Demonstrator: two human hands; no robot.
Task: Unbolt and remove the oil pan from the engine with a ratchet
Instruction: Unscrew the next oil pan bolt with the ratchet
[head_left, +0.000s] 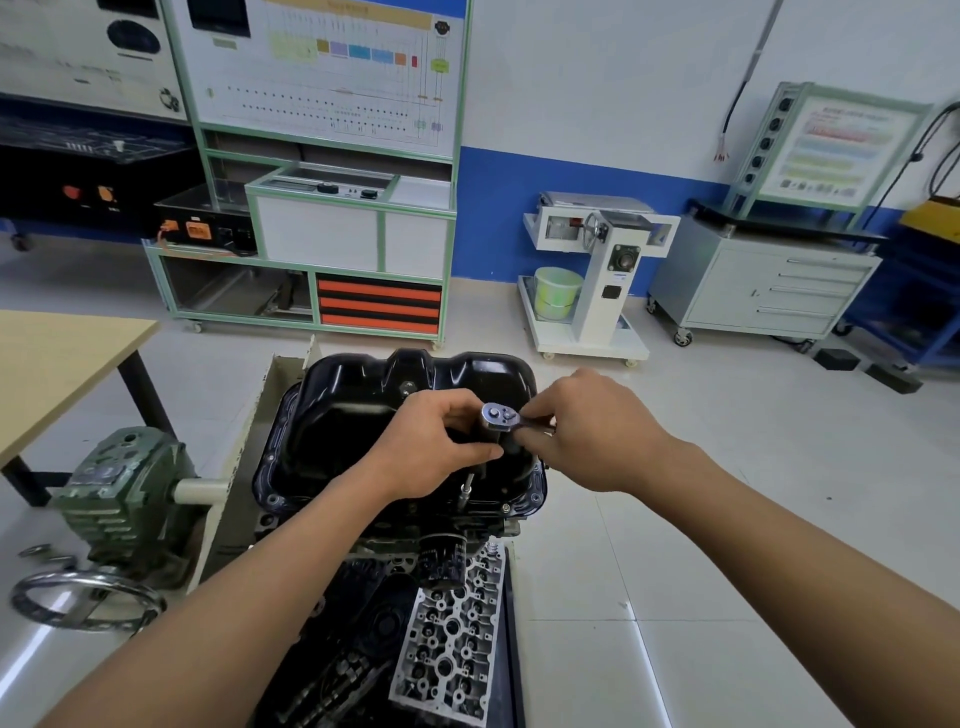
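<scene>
My left fingers (457, 402) curl round the ratchet (500, 415) under its head; my right fingers (550, 410) pinch its handle. The socket (464, 496) stands at the near edge of the oil pan (358, 410); open floor (727, 493) at right.

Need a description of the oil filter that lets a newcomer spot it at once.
Find the glossy black oil pan in the centre of the frame. Just below its near edge a short black cylinder sticks out: the oil filter. It is the only round canister there, sitting right above the silver, hole-riddled cylinder head.
</scene>
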